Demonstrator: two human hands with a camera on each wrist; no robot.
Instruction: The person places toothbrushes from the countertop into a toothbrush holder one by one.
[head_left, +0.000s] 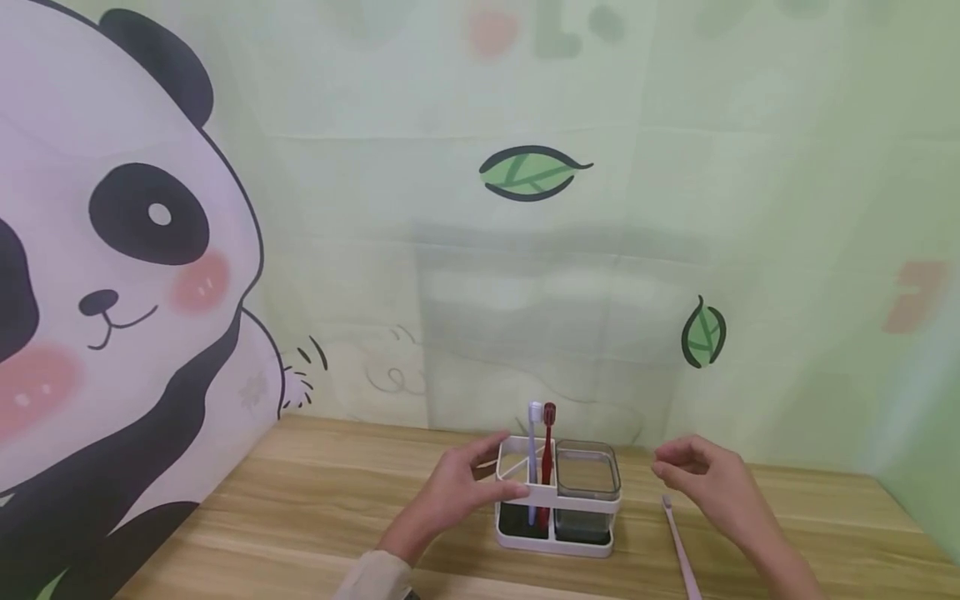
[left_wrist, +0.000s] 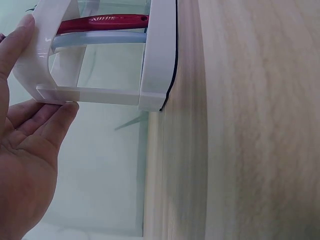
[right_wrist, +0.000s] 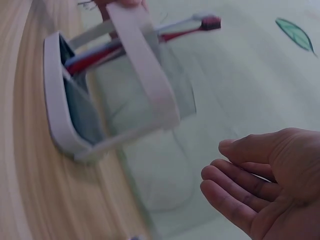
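A white toothbrush holder point(head_left: 517, 546) stands upright on the table. My left hand point(head_left: 457, 487) grips its left end, thumb along the front of the upper rim and fingers at the back. In the left wrist view the fingertips point(left_wrist: 65, 112) touch the frame's corner. A red toothbrush point(head_left: 547, 454) and a pale blue toothbrush point(head_left: 533, 454) stand in the left part, heads up. The right part holds a clear cup point(head_left: 588, 482). Off to the right, my right hand point(head_left: 716, 479) hovers with loosely bent fingers, holding nothing. Below it lies a pink toothbrush point(head_left: 681, 546), head toward the wall.
The wooden table point(head_left: 300, 500) runs back to a pale green cloth backdrop point(head_left: 337, 208) just behind the holder. A large printed panda point(head_left: 150, 250) covers the backdrop's left side, and printed leaves point(head_left: 528, 173) decorate the middle.
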